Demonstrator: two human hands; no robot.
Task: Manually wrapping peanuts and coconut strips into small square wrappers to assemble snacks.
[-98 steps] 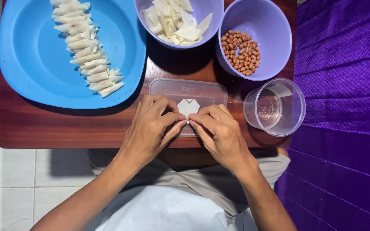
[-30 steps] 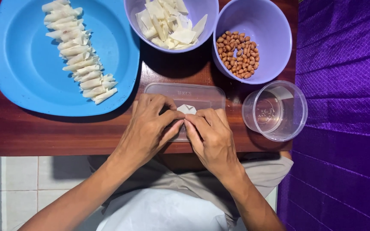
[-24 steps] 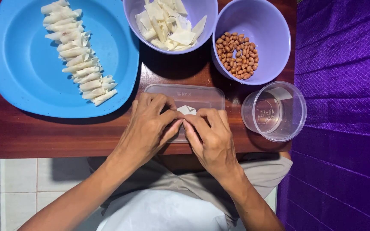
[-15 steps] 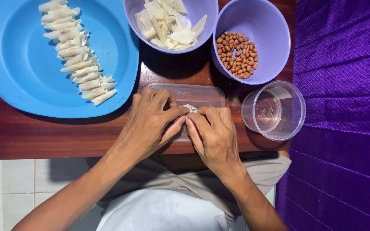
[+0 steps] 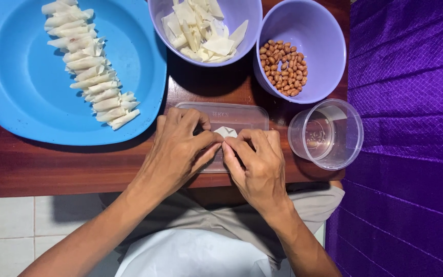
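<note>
— Where's the wrapper?
— The wrapper [image 5: 225, 132] lies on the clear lid [image 5: 242, 115] at the near middle of the desk [image 5: 52, 166], just below the two purple bowls.
— And the hands?
— The left hand [image 5: 178, 151] and right hand [image 5: 256, 166] meet over it, each grip pinching its near edge, fingertips touching
— Anything left of that?
— Rolls [image 5: 91, 72] lined up on a blue tray [image 5: 16, 82]

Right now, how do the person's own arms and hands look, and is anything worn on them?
Both forearms are bare, with no sleeve in view. The left hand and the right hand wear no gloves, and no ring, watch or bracelet shows on either. The nails look short and plain. No markings can be seen on the arms.
</note>
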